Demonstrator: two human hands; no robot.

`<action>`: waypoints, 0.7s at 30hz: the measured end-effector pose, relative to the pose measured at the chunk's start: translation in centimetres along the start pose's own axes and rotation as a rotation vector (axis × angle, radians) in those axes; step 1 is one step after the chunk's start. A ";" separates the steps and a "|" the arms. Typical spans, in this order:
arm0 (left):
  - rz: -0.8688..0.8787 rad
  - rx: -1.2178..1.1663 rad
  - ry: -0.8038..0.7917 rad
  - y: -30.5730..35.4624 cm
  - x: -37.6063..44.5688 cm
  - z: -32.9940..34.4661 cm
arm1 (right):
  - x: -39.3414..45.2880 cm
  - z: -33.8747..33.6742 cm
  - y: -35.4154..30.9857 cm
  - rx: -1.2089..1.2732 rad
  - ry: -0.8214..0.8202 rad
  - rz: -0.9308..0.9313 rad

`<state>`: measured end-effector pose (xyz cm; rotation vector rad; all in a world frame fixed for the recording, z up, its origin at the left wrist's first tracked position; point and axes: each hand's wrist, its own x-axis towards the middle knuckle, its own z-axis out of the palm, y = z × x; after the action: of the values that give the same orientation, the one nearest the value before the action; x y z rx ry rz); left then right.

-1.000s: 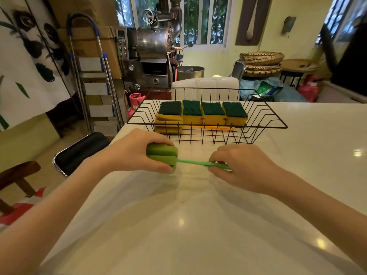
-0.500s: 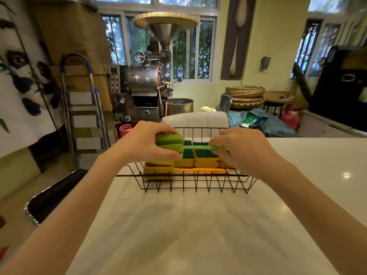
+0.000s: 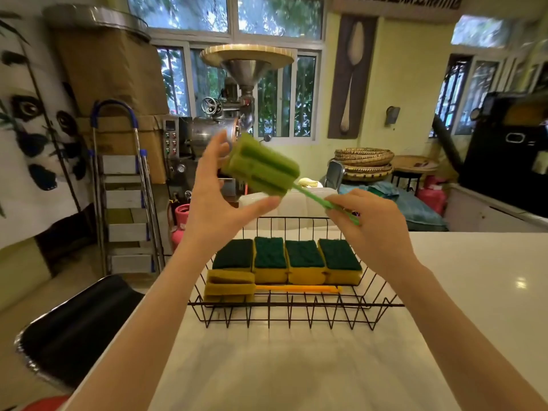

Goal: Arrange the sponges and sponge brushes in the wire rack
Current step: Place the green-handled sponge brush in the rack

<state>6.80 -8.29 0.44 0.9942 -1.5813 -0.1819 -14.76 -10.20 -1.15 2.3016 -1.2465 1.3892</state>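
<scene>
A green sponge brush [image 3: 261,167] is held in the air above the black wire rack [image 3: 296,305]. My right hand [image 3: 367,229] pinches its thin green handle, so the sponge head tilts up to the left. My left hand [image 3: 219,203] is spread around the head, thumb under it and fingers behind, barely touching. Inside the rack stands a row of several yellow sponges with dark green tops [image 3: 287,259]. A yellow sponge brush [image 3: 231,287] lies in front of them with its orange handle pointing right.
The rack sits on a white countertop [image 3: 296,366]. A black padded stool [image 3: 74,327] stands at the left edge. Behind are a step ladder [image 3: 124,185], a metal roasting machine [image 3: 225,126], pink gas cylinders and stacked woven baskets [image 3: 364,161].
The green brush has risen from table height to well above the rack and tilted head-up. My left hand has loosened from a full grip on the sponge head to spread fingers.
</scene>
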 end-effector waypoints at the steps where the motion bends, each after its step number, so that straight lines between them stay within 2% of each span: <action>1: -0.088 -0.136 -0.002 0.5 0.0 0.2 | 0.1 0.2 -0.1 0.148 0.049 0.070; 3: -0.250 -0.284 -0.117 1.4 -0.1 0.6 | 0.1 0.5 -0.7 0.470 0.067 0.229; 7: -0.363 -0.236 -0.506 1.5 -0.7 1.7 | -0.4 0.7 -1.7 1.001 -0.066 0.493; 9: -0.407 -0.168 -0.640 1.0 -1.0 2.1 | -0.8 0.9 -1.9 1.144 -0.099 0.575; 11: -0.434 -0.104 -0.690 0.7 -1.2 2.4 | -1.2 1.3 -2.0 1.188 -0.090 0.619; 15: -0.420 -0.048 -0.710 0.3 -1.3 2.1 | -1.6 1.7 -2.3 1.122 -0.099 0.637; 19: -0.362 0.118 -0.735 -0.6 -1.0 1.2 | -1.1 0.8 -1.4 0.543 -0.274 0.454; 21: -0.351 0.211 -0.761 -1.3 -0.8 0.8 | -0.7 -0.6 -1.0 0.413 -0.282 0.315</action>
<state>6.71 -8.90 -1.20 1.4727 -2.1207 -0.7147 -14.53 -8.84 -1.14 2.7487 -1.5882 1.5899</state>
